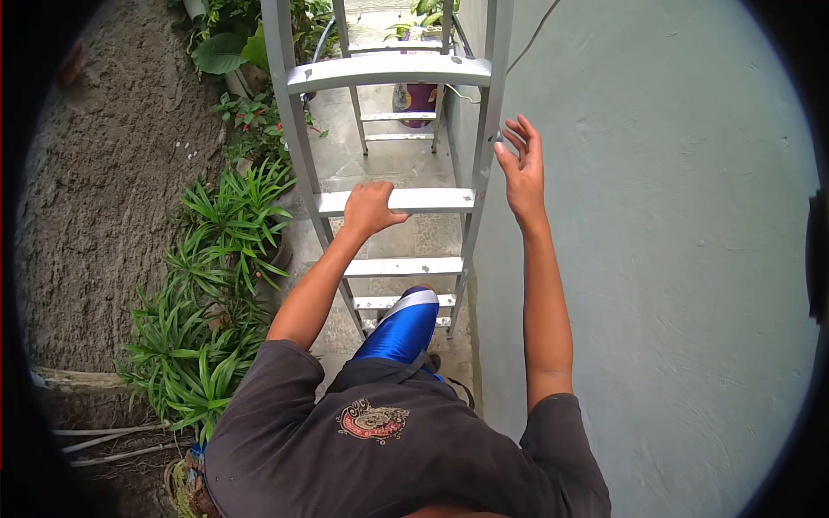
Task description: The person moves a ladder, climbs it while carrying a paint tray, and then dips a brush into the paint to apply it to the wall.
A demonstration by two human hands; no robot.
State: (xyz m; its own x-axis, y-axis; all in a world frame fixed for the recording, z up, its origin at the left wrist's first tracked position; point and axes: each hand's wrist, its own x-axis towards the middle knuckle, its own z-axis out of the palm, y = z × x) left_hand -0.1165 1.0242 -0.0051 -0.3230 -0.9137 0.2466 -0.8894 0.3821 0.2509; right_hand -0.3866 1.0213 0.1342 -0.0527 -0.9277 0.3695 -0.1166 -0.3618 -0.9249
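A metal stepladder stands in front of me, its flat rungs stacked down the middle of the view. My left hand is wrapped over a rung near its left end, with the thumb lying along the near side. Beside the right side rail is my right hand, raised with thumb and fingers apart and nothing in it. Its thumb tip comes close to the rail. One of my knees, in shiny blue cloth, is bent up against the lower rungs.
A grey-green wall runs close along the right side. On the left, leafy plants line the narrow paved path, with a rough cement-like wall beyond them. A purple pot stands behind the ladder.
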